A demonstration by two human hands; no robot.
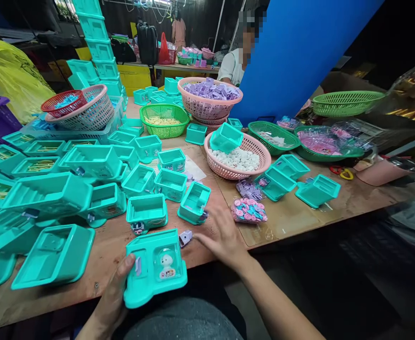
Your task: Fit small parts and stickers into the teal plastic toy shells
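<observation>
My left hand (117, 293) grips the left edge of a teal plastic toy tray (156, 267) at the table's near edge, thumb on top beside a small purple piece. The tray has a clear bubble window with a little white figure inside. My right hand (221, 236) rests on the wooden table (292, 217) just right of the tray, fingers stretched toward a small purple part (185, 237) lying at the tray's top right corner. A small teal box (194, 202) stands just beyond my right fingers.
Several teal boxes and trays (69, 189) crowd the left and middle of the table. Pink baskets of white pieces (237, 158) and purple pieces (210, 97), green baskets (164, 120), and a bag of coloured buttons (249, 210) sit beyond. A seated person (234, 63) works at the far side.
</observation>
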